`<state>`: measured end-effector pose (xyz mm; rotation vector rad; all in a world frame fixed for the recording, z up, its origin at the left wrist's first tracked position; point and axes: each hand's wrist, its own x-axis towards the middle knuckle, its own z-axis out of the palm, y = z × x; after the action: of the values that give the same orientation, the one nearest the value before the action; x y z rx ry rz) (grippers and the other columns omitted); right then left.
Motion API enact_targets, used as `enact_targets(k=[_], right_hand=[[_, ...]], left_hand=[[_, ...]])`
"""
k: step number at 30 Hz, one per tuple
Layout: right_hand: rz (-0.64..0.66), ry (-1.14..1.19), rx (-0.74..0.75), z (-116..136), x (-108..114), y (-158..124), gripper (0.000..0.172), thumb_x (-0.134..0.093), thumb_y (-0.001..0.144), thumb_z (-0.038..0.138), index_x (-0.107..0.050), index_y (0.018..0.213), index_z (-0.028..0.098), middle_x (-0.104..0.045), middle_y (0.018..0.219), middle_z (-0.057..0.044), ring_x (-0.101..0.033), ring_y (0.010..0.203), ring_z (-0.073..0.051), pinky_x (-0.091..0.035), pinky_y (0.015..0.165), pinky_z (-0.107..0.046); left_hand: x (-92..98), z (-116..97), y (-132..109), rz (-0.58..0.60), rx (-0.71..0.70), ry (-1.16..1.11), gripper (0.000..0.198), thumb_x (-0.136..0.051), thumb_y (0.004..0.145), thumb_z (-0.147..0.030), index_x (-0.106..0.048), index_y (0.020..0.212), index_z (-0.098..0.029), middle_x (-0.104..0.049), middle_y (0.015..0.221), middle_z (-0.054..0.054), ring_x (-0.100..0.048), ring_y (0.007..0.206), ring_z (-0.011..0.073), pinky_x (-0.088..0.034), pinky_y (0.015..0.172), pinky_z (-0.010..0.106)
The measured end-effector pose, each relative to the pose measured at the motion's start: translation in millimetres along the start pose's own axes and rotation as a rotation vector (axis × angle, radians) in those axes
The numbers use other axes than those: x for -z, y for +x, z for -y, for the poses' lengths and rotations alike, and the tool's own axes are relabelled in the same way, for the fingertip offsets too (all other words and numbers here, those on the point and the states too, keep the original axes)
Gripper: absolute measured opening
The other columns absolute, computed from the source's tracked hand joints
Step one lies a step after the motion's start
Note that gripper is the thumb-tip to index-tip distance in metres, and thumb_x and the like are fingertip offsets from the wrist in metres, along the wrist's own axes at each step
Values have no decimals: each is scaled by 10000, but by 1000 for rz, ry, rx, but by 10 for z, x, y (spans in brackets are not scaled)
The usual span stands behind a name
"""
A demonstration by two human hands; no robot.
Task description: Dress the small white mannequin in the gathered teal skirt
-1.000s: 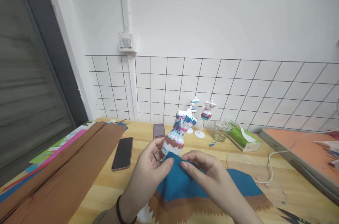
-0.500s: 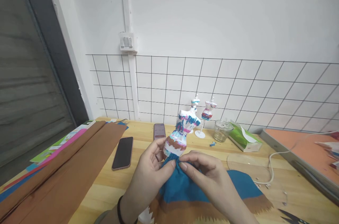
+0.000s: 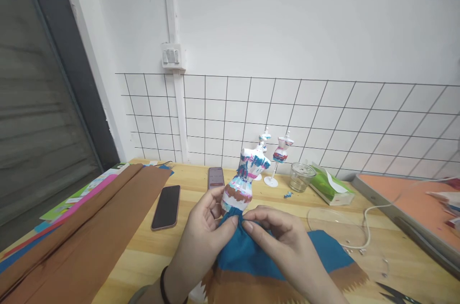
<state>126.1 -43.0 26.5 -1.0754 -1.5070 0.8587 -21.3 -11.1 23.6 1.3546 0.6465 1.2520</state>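
Observation:
A small white dress form (image 3: 239, 188), daubed with blue, pink and brown, leans to the right in front of me. Gathered at its base is blue crepe paper (image 3: 247, 258) with a jagged brown strip along the lower edge. My left hand (image 3: 210, 229) pinches the gathers on the left, its fingers passing behind the form. On the right, my right hand (image 3: 276, 234) pinches the same gathers between thumb and forefinger. The two thumbs are close together. What the other fingertips touch behind the paper is hidden.
Two more dress forms (image 3: 282, 150) stand at the back. Two phones (image 3: 166, 208) and folded brown paper (image 3: 89, 237) lie left. Rightward are a glass jar (image 3: 301, 178), a green tissue pack (image 3: 332, 186), a cable (image 3: 367, 227), an orange-lined tray (image 3: 398, 198) and black scissors (image 3: 395, 293).
The dress form has shifted very slightly left and down. Both hands keep their pinch on the blue gathers, and the view has moved a little.

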Motion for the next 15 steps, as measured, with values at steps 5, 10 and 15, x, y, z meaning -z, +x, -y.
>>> enact_targets(k=[5,10,15], right_hand=[[8,-40,39,15,-1,-4,109,-618,773,286,-693,753,210,-684,741,-21,-614,697,-154,-492,630,-231],[-10,-32,54,-4,-6,4,100,-624,768,277,-704,766,216,-691,756,-21,-621,718,-157,-492,653,-236],[-45,4,20,-15,-25,12,111,-645,747,308,-698,756,211,-690,742,-22,-617,707,-158,-487,620,-226]], left_hand=[[-2,13,13,7,-10,-8,350,-558,753,-62,-511,1070,-201,-616,1085,57,-571,1012,174,-435,882,280],[-13,11,3,22,-17,-29,331,-565,758,-71,-518,1061,-196,-614,1094,63,-558,1040,187,-435,892,289],[-24,-28,-24,22,12,-28,318,-572,752,-82,-520,1049,-183,-615,1100,80,-558,1048,203,-437,891,301]])
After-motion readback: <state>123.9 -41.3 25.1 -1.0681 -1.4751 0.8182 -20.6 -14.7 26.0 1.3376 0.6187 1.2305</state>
